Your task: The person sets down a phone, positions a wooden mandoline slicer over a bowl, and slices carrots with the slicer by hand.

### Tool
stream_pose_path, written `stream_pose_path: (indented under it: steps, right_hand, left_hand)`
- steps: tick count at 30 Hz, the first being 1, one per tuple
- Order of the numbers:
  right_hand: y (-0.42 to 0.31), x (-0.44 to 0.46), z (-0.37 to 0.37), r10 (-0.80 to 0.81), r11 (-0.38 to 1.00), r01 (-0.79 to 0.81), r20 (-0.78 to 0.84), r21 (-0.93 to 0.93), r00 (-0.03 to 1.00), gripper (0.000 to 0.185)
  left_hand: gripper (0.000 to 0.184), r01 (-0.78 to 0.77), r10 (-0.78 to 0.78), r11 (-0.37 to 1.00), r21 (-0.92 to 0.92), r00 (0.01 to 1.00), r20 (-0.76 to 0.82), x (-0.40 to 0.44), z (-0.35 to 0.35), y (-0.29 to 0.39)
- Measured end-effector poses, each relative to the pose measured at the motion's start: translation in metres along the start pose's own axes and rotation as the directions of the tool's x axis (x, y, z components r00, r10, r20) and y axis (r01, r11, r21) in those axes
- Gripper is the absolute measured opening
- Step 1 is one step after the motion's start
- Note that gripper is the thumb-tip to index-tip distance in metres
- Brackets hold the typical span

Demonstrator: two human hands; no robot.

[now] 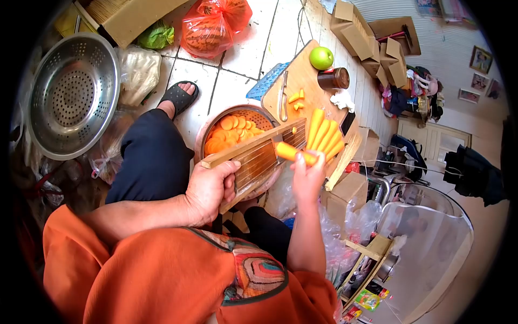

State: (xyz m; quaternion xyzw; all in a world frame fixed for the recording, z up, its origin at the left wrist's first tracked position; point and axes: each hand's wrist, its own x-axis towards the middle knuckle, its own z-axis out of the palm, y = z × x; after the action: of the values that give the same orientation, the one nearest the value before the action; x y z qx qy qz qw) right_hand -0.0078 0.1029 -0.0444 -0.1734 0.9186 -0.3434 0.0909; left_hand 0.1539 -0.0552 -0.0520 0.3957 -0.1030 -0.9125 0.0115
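Observation:
My left hand (pixel 210 189) grips the near end of a wooden slicer (pixel 256 167), which slants over a colander bowl. Orange carrot slices (pixel 233 132) lie in that bowl (pixel 202 129). In my right hand (pixel 308 175) is a carrot (pixel 288 152), its far end against the slicer's blade area. Several peeled carrots (pixel 324 132) rest side by side on the wooden board (pixel 302 67), just beyond my right hand. A peeler or knife (pixel 283 100) and small carrot pieces (pixel 297 97) are on the board too.
A green apple (pixel 321 58), a dark jar (pixel 333 79) and white tissue (pixel 342 100) sit on the board. A large metal colander (pixel 74 94) is at the left. A red bag (pixel 213 29) lies on the tiles. Cardboard boxes (pixel 353 32) stand at the upper right.

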Motion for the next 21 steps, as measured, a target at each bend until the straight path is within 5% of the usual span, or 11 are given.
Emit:
stream_pose_path:
  steps: [1, 3, 7, 9, 12, 15, 21]
  right_hand:
    - [0.003, -0.016, 0.001, -0.190, 0.970, 0.190, 0.010, -0.151, 0.982, 0.021]
    - [-0.014, -0.044, 0.006, -0.315, 0.942, 0.320, 0.063, -0.099, 0.947, 0.021]
    - [0.031, -0.001, 0.009, -0.166, 0.978, 0.152, -0.085, -0.143, 0.982, 0.023]
    - [0.028, 0.020, 0.004, 0.098, 0.995, -0.099, -0.072, -0.011, 0.993, 0.023]
    - [0.004, -0.004, 0.005, 0.027, 1.000, -0.027, -0.033, 0.001, 0.999, 0.022]
    - [-0.016, -0.048, 0.011, -0.280, 0.958, 0.281, 0.040, -0.053, 0.959, 0.022]
    - [0.046, 0.013, 0.007, -0.089, 0.986, 0.069, -0.127, -0.152, 0.988, 0.024]
  left_hand:
    - [0.025, -0.004, 0.004, 1.000, 0.004, 1.000, -0.016, 0.001, 0.000, 0.000]
    - [0.025, 0.002, -0.002, 1.000, 0.000, 1.000, -0.031, -0.001, 0.001, 0.001]
    - [0.026, 0.006, -0.006, 1.000, 0.011, 1.000, -0.011, 0.001, -0.001, 0.000]
    - [0.023, 0.005, -0.005, 1.000, 0.016, 1.000, -0.012, 0.000, 0.000, -0.001]
    - [0.023, -0.001, 0.001, 1.000, 0.008, 1.000, -0.021, 0.000, 0.001, 0.000]
    - [0.026, -0.002, 0.002, 1.000, 0.001, 1.000, -0.019, 0.000, -0.001, -0.002]
    - [0.022, 0.003, -0.003, 1.000, 0.003, 1.000, 0.019, 0.000, -0.001, -0.003]
